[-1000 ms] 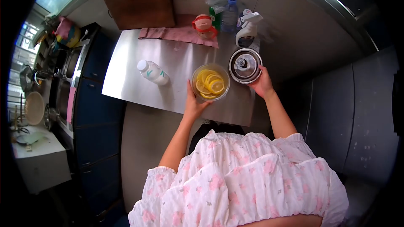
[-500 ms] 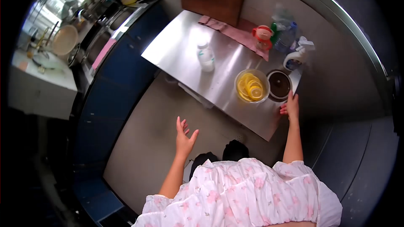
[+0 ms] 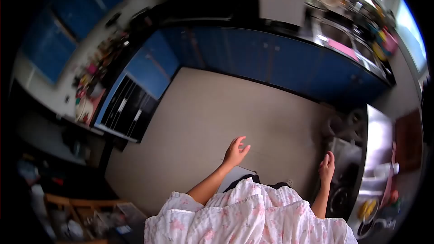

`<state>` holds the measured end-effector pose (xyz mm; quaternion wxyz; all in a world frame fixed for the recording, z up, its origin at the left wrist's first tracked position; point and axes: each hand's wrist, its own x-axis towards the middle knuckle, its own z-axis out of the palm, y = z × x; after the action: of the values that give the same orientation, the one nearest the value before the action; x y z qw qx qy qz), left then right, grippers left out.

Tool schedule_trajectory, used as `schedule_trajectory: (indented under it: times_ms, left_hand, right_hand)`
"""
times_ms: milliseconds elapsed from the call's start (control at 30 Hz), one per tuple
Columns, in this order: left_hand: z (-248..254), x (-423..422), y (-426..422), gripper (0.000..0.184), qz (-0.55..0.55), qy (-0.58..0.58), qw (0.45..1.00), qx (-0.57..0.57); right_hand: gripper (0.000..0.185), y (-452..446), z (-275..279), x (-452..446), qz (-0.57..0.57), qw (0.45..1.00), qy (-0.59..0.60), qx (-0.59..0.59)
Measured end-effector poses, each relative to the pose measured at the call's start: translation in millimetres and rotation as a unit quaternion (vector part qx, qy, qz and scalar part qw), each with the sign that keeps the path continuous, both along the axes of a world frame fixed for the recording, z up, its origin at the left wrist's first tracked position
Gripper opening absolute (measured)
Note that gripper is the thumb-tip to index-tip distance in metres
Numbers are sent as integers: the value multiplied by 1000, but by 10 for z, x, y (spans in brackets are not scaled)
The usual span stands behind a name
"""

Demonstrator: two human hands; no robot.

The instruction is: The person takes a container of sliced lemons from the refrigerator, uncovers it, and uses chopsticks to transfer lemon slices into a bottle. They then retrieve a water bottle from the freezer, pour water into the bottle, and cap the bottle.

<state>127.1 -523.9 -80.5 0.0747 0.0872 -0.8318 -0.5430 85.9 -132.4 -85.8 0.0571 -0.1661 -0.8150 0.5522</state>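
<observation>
Over the bare floor, my left hand (image 3: 236,152) is held out with its fingers apart and nothing in it. My right hand (image 3: 327,167) hangs near the left edge of the metal table (image 3: 379,140); its fingers look loosely curled and blurred, and no object shows in it. On that table, to the right of my right hand, lie the bowl of lemon slices (image 3: 368,208) and a white bottle (image 3: 385,170). The round metal container beside the bowl is hard to make out.
Blue cabinets (image 3: 246,54) run along the far side, with a sink (image 3: 334,34) and pink cloth (image 3: 342,49) at the upper right. A black-fronted oven (image 3: 129,108) stands left. A wooden rack (image 3: 79,208) is at lower left, a cutting board (image 3: 408,140) at far right.
The view has swung round to the left, so the table now lies at the right edge. Both hands have come away from the bowl and the round metal container, which stay on the table.
</observation>
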Motion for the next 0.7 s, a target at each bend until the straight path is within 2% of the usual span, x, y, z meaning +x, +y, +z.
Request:
schedule_trajectory:
  times_ms: [33,100,400,567,700]
  left_hand:
    - [9,33,-267,43,32,1,999,-2]
    - [-49,89,-690,33,101,10,995,6]
    - [-361,53,-2334,25,320,17,947,32]
    - [-285,-64,-3473,25,430,12,902,38]
    - [-1,69,-4188,27,517,25,852,74]
  right_hand:
    - [31,-437,234,-173,55,998,-22,13]
    - [31,-1017,342,-556,136,990,-44,16]
    - [28,-3368,83,-2057,348,929,-11,124]
    - [27,-5235,-105,-2915,458,888,-24,43]
    - [25,-7157,332,-3044,592,805,25,24]
